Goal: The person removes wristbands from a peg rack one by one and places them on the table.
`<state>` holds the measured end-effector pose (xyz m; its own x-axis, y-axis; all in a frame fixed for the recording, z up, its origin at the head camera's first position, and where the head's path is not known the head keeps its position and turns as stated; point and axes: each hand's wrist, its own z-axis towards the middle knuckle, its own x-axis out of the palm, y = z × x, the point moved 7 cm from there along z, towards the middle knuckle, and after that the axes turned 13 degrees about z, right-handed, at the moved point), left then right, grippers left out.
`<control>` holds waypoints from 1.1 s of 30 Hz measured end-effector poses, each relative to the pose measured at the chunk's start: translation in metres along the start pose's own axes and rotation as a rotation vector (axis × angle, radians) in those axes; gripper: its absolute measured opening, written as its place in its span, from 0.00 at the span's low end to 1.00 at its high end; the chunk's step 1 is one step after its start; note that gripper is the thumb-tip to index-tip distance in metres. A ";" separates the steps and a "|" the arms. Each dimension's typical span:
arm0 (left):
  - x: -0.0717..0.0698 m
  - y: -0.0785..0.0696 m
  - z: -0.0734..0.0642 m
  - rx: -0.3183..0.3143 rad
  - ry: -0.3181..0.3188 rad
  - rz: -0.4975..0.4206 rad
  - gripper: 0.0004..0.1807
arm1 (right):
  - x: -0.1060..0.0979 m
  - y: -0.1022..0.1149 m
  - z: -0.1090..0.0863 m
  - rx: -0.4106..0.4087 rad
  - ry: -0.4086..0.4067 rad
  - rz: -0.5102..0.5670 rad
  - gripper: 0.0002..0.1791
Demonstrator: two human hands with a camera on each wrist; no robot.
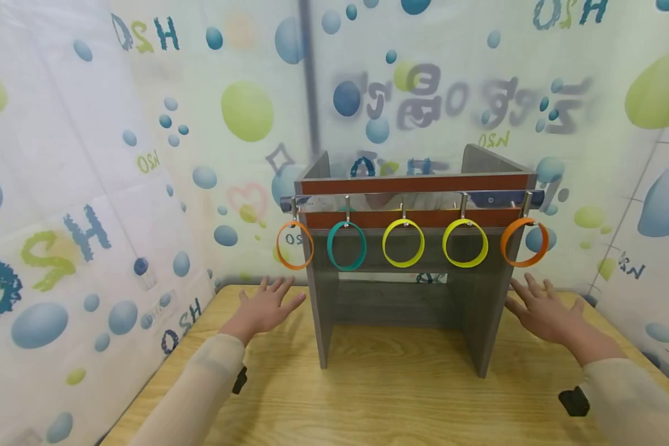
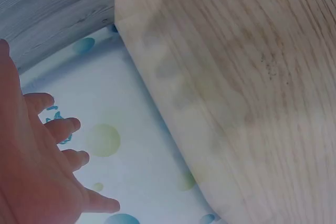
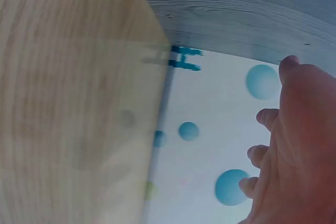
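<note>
A grey wooden stand (image 1: 319, 303) with reddish-brown strips (image 1: 412, 185) stands upright on the table. Across its front runs a shiny metal bar (image 1: 493, 199) with several hooks. Hung on them from left to right are an orange ring (image 1: 295, 267), a teal ring (image 1: 347, 267), two yellow rings, one of them here (image 1: 403, 264), and another orange ring (image 1: 544, 243). My left hand (image 1: 264, 310) reaches out beside the stand's left panel, fingers spread and holding nothing. Mirroring it, my right hand (image 1: 549, 314) is stretched out by the right panel, also with nothing in it.
The stand rests on a light wood-grain table (image 1: 396, 402), whose far edge runs just behind it. Around the table hangs a pale sheet (image 1: 189, 93) printed with blue and green dots and lettering. A lower grey board (image 1: 396, 303) joins the two side panels.
</note>
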<state>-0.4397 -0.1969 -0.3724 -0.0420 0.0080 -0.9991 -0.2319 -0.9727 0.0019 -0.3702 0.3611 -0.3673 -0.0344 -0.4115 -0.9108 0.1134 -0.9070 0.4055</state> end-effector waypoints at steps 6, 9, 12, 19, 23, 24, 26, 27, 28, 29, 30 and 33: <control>-0.009 -0.005 -0.004 0.018 -0.017 -0.008 0.49 | -0.016 0.007 -0.006 -0.018 -0.041 0.079 0.47; -0.013 -0.007 -0.008 0.030 -0.023 -0.005 0.49 | -0.027 0.018 -0.009 -0.056 -0.058 0.084 0.46; -0.018 -0.011 -0.013 0.052 -0.035 -0.014 0.49 | -0.040 0.032 -0.015 -0.089 -0.074 0.078 0.47; -0.027 -0.018 -0.024 0.087 -0.054 -0.026 0.48 | -0.054 0.057 -0.029 -0.128 -0.079 0.057 0.48; -0.031 -0.021 -0.031 0.104 -0.071 -0.042 0.48 | -0.057 0.064 -0.037 -0.136 -0.086 0.052 0.49; -0.032 -0.022 -0.032 0.106 -0.075 -0.044 0.47 | -0.058 0.066 -0.039 -0.139 -0.090 0.046 0.50; -0.033 -0.024 -0.036 0.115 -0.086 -0.053 0.46 | -0.060 0.068 -0.043 -0.149 -0.096 0.033 0.51; -0.034 -0.025 -0.038 0.121 -0.092 -0.052 0.46 | -0.061 0.070 -0.044 -0.155 -0.098 0.020 0.52; -0.034 -0.026 -0.040 0.124 -0.093 -0.051 0.46 | -0.063 0.071 -0.046 -0.162 -0.101 0.007 0.53; -0.033 -0.026 -0.042 0.127 -0.094 -0.052 0.45 | -0.064 0.072 -0.047 -0.165 -0.104 -0.002 0.53; -0.033 -0.027 -0.044 0.132 -0.094 -0.051 0.45 | -0.066 0.073 -0.049 -0.167 -0.106 -0.006 0.53; -0.031 -0.031 -0.050 0.151 -0.097 -0.067 0.44 | -0.071 0.077 -0.053 -0.182 -0.125 -0.005 0.52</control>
<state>-0.3826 -0.1789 -0.3438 -0.1136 0.1009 -0.9884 -0.3799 -0.9236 -0.0506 -0.3064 0.3249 -0.2758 -0.1570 -0.4253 -0.8913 0.2899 -0.8826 0.3701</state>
